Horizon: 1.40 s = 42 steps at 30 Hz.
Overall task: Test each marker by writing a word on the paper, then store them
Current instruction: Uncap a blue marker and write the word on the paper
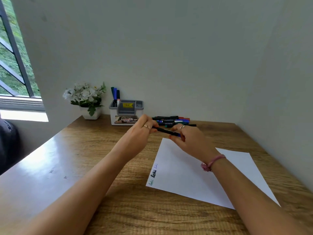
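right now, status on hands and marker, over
Left hand and right hand both grip one dark marker above the paper. Three test words written. Untested markers piled behind. Nothing blocking.

A white paper sheet [194, 177] lies on the wooden table [128, 209]; at its twelve o'clock loose markers [171, 120]; at eleven, a plastic organiser [126, 114] holding upright markers [115, 94].
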Each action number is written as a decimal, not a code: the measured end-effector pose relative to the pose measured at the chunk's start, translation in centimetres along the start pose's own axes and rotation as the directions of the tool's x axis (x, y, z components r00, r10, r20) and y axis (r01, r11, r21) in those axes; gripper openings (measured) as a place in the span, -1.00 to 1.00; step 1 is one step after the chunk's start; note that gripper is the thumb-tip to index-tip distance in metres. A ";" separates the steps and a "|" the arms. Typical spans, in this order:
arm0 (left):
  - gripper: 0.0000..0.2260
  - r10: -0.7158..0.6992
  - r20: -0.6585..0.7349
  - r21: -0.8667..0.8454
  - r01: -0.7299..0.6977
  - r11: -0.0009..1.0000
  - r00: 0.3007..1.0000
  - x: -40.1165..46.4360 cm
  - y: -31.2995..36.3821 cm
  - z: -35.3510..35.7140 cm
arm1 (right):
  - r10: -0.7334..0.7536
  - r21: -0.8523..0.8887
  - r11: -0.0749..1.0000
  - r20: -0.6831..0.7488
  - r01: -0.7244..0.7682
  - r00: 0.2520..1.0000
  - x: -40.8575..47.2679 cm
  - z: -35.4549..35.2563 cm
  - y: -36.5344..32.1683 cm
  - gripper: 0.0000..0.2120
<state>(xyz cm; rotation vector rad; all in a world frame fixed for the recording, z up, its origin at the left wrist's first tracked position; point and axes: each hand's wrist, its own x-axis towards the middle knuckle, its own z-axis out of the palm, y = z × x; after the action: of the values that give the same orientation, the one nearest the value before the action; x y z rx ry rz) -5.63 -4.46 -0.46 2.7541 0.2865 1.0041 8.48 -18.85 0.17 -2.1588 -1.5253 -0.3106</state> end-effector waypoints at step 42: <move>-0.75 0.019 0.213 -0.224 0.030 0.974 0.977 -0.7 -0.7 1.7 | 0.060 0.897 0.236 0.370 -0.374 0.927 -1.6 0.3 -1.5 -0.69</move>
<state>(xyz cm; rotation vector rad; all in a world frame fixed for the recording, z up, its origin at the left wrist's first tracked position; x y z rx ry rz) -5.17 -4.19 -2.35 2.6197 0.1360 0.6825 6.52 -19.65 -0.42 -1.2977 -0.9740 0.8872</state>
